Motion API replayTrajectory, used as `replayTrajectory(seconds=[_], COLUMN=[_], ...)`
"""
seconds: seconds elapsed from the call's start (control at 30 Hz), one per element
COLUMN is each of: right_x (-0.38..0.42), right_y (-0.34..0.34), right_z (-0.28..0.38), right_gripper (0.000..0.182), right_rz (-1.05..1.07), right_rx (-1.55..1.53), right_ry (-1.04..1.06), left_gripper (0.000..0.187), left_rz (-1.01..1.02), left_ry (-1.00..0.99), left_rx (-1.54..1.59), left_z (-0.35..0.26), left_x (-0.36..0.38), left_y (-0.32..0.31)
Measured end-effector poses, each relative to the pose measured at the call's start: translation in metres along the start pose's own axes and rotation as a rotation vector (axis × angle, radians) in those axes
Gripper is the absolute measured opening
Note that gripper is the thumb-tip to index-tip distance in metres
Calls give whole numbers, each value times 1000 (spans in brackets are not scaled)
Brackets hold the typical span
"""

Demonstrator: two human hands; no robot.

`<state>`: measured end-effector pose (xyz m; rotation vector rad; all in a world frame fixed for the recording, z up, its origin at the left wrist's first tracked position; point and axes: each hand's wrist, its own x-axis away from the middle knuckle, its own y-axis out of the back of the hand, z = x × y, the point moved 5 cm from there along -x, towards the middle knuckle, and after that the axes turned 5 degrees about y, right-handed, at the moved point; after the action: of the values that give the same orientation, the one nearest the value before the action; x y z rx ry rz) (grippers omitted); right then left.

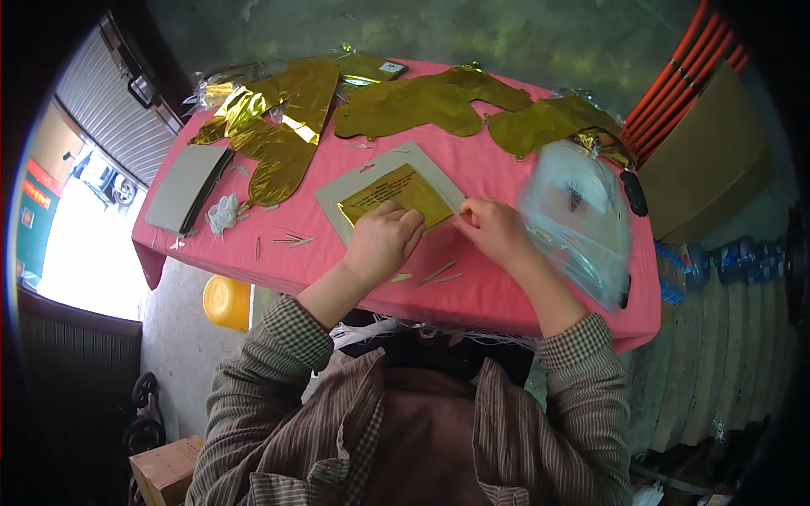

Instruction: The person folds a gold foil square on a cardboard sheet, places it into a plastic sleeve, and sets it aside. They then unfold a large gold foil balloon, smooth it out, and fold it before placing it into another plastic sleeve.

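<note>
A grey card (336,192) with a red-edged hang hole lies at the middle of the table. On it rests a folded gold foil piece (405,187) with dark printed text. My left hand (386,240) is closed, its curled fingers over the lower edge of the gold foil. At the card's right corner my right hand (494,232) is pinched shut. What either hand holds, if anything, is too small or hidden to make out. Thin grey strips (439,271) lie on the cloth between my forearms.
Flat gold foil balloons (409,105) spread along the far side of the pink-covered table (506,295). A stack of grey cards (187,190) and a white bundle (224,215) are at left. Clear plastic bags (578,219) lie at right. A yellow bucket (226,302) stands below.
</note>
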<state>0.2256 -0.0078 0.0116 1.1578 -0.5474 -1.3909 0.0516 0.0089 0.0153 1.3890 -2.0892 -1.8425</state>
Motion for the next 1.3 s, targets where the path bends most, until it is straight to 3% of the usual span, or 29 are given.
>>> replayTrajectory(seconds=[0.07,0.13,0.33,0.43,0.57,0.63,0.7,0.77,0.8,0.97,1.07,1.13,1.3], right_x=[2,2,2,7,16,19,18,15,13,9,4,1,-1], right_y=[-3,-5,-9,6,16,11,-2,-9,-12,-13,-18,-18,-24], right_z=[-5,-11,-4,-3,14,31,44,55,57,62,62,70,76], right_gripper=[12,10,8,7,6,6,7,9,11,13,14,11,10], right_rz=[55,-63,-123,-134,-104,-120,-103,-86,-65,128,233,151,246], right_rx=[-117,-160,36,-48,-105,-177,-206,-231,-193,-119,-85,-137,-116], right_ry=[-63,0,110,68,47,241,313,385,370,205,243,457,433], left_gripper=[9,9,11,15,19,20,20,20,25,29,31,31,30], left_rz=[18,42,83,119,110,94,104,89,231,303,300,286,300], left_ry=[-2,-15,-79,-108,141,357,347,-24,24,14,17,15,20], left_rx=[-3,-2,-12,86,349,369,364,327,338,263,273,266,276], left_z=[0,-1,-1,2,48,69,68,46,42,44,46,46,46], left_x=[0,-1,-2,0,5,9,11,8,7,17,20,21,21], left_y=[1,1,6,21,48,58,50,43,38,19,16,17,16])
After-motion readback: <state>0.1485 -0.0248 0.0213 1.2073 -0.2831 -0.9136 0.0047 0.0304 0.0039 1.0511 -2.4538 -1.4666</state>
